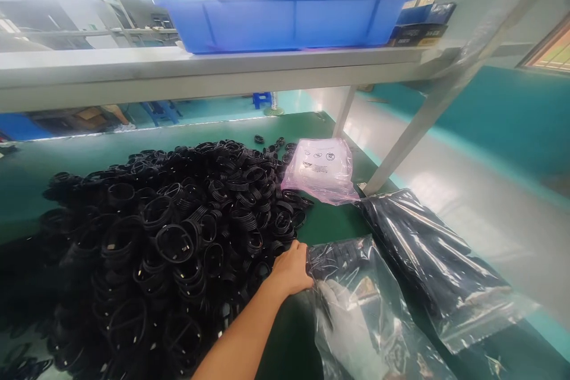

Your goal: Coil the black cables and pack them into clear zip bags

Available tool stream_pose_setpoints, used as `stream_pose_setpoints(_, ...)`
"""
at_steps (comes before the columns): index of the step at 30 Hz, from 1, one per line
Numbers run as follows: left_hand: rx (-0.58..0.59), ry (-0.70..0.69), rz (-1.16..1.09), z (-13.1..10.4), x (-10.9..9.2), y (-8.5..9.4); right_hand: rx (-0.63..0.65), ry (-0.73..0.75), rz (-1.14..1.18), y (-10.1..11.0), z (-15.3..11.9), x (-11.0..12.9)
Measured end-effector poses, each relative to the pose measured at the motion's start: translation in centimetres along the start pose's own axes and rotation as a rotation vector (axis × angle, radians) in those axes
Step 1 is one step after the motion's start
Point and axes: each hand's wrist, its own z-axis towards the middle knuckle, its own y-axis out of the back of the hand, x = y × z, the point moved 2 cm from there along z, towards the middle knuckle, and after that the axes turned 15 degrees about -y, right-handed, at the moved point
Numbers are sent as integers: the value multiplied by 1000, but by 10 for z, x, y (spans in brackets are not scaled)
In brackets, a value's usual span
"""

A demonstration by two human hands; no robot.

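My left hand is bare and closes round the left edge of a clear plastic bag, near its far end. Black coiled cables lie in a row at the far end of this bag. My right hand, in a white glove, reaches inside the bag just short of these cables. The plastic's folds and glare blur its fingers, so whether it grips anything is unclear. To the left of my left hand spreads a big heap of black coiled cables.
A filled clear bag of black goods lies at the right. Beyond stands a pinkish printed plastic package by a shelf post. Over the green table runs a white shelf with a blue bin.
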Motion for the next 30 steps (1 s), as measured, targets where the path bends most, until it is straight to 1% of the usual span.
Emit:
stream_pose_setpoints(3,-4,18,22,-1,-1,0,-26,-18,23,-9,-3,-4)
stream_pose_setpoints(5,-10,18,30,-3,-2,2,-27,-34,33,-10,-3,-4)
stream_pose_setpoints(7,-18,13,39,-7,-4,6,-5,-54,46,-5,-1,-1)
stream_pose_setpoints(10,-63,16,71,-8,-10,12,70,-82,86,7,3,6)
stream_pose_setpoints(12,-111,-5,96,-4,-15,16,104,-91,112,13,6,10)
stream_pose_setpoints(14,-130,-61,102,4,-20,16,100,-97,116,15,7,11)
stream_pose_setpoints(16,-109,-118,85,12,-21,14,69,-94,93,13,6,10)
stream_pose_setpoints(18,-80,-147,63,17,-18,12,5,-93,51,9,4,8)
stream_pose_setpoints(21,-63,-178,33,19,-12,11,-112,-92,-5,2,1,5)
stream_pose_setpoints(23,-65,-190,18,18,-10,10,-164,-92,-26,-1,2,6)
stream_pose_setpoints(26,-87,-192,-1,17,-8,5,-207,-83,-61,-3,4,8)
stream_pose_setpoints(30,-125,-181,-29,20,-7,1,-219,-83,-88,-5,6,9)
